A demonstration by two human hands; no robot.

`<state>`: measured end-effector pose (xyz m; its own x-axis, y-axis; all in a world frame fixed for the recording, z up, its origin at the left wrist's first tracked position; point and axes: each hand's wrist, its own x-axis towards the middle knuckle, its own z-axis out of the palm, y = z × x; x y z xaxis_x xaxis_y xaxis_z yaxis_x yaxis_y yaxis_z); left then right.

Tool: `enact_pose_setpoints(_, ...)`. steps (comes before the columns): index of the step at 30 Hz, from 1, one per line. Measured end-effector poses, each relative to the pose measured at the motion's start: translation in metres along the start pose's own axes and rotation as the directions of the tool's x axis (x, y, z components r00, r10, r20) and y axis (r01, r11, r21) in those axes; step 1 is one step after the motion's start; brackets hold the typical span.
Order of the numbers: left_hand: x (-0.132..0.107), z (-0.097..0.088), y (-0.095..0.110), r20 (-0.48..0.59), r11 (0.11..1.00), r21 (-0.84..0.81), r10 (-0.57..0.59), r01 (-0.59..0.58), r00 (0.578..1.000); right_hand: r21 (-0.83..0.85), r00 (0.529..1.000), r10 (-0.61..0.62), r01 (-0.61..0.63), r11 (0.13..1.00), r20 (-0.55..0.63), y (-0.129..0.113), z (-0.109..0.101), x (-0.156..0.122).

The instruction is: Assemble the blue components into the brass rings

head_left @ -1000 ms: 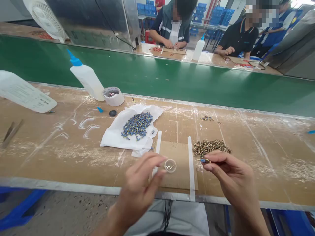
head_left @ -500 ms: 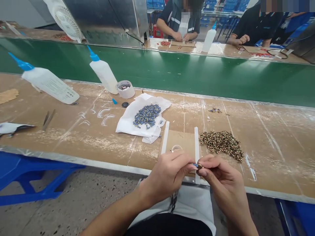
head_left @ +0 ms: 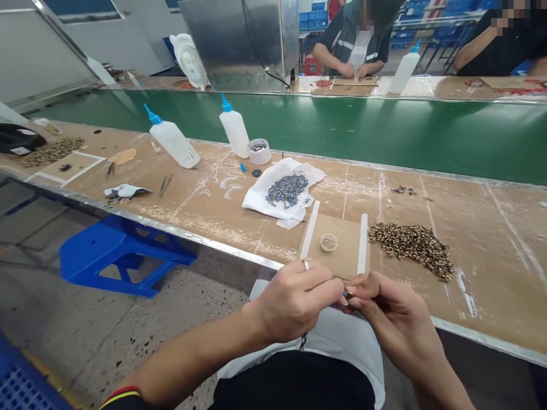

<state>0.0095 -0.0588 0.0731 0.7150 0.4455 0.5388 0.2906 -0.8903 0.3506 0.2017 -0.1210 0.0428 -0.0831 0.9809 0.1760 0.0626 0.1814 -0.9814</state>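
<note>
The left hand (head_left: 294,302) and the right hand (head_left: 391,313) are together at the near edge of the workbench (head_left: 213,209), their fingertips meeting around one small blue-and-yellow piece (head_left: 347,294). Each hand appears to grip it between thumb and finger. The fingers cover most of it, so I cannot tell whether it is one part or two being fitted together.

The step in hand looks like close fingertip work on that piece. The next move seems to call for a steady right pinch and a small, careful adjustment from the left fingers, without pressing hard.

Taking the piece as the clock's centre, a small clear cup (head_left: 329,249) stands near at 11 o'clock, on a cardboard sheet (head_left: 346,265) bordered by two strips of white tape (head_left: 362,245). At 2 o'clock lies a spread pile of dark-and-gold parts (head_left: 410,247). Beyond the cup, also at 11, a heap of small blue parts (head_left: 288,189) rests on crumpled white paper (head_left: 258,199); a little cluster of parts (head_left: 404,189) lies at 1.

Farther out at 11 are a tape roll (head_left: 265,156) with bits inside and a blue-tipped squeeze bottle (head_left: 235,134) just beside it; a second bottle (head_left: 175,143) leans toward 10. At 12, across the green conveyor belt (head_left: 342,128), a co-worker's hands (head_left: 354,70) are busy at another bench.
</note>
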Motion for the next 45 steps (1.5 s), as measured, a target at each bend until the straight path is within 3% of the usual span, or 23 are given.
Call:
enact_pose_setpoints(7,-0.008,-0.002,0.014,-0.006,0.998,0.053,0.022,-0.022,1.0,-0.049,0.981,0.007,0.003,0.999,0.194,-0.01,-0.006,0.0)
enact_pose_setpoints(14,-0.01,-0.002,0.018,0.067,0.997,0.07,-0.041,0.036,0.997,-0.152,0.975,0.039,-0.005,0.988,0.218,-0.019,-0.006,-0.001)
enact_pose_setpoints(20,-0.013,-0.002,0.004,0.098,0.999,0.048,0.013,-0.017,0.995,-0.159,0.98,0.104,-0.076,0.984,0.17,-0.018,0.004,-0.003)
enact_pose_setpoints(26,-0.007,-0.014,-0.004,0.23,0.995,0.098,0.013,-0.036,0.973,-0.063,0.986,0.163,-0.161,0.985,0.033,-0.007,0.014,-0.007)
enact_pose_setpoints(29,0.0,-0.013,-0.004,0.28,0.998,0.053,-0.035,0.021,0.959,-0.06,0.98,0.197,-0.198,0.978,-0.028,-0.006,0.011,-0.013)
enact_pose_setpoints(32,0.006,-0.007,-0.004,0.329,0.98,-0.109,-0.125,0.169,0.936,-0.087,0.982,0.169,-0.176,0.981,-0.081,-0.008,0.003,-0.018)
enact_pose_setpoints(35,0.007,-0.002,-0.003,0.391,0.865,-0.326,-0.243,0.381,0.888,-0.142,0.995,0.073,-0.083,0.986,-0.075,-0.01,-0.006,-0.02)
enact_pose_setpoints(39,0.005,0.003,-0.001,0.57,0.529,-0.533,-0.351,0.66,0.743,-0.249,0.998,-0.055,0.064,0.966,0.04,-0.011,-0.012,-0.015)
enact_pose_setpoints(42,0.003,0.006,0.002,0.653,0.293,-0.604,-0.353,0.742,0.67,-0.252,0.996,-0.084,0.089,0.964,0.031,-0.01,-0.01,-0.012)
enact_pose_setpoints(45,0.002,0.01,0.004,0.657,0.204,-0.624,-0.386,0.755,0.647,-0.17,0.999,-0.001,-0.006,0.985,-0.042,-0.004,-0.005,-0.013)
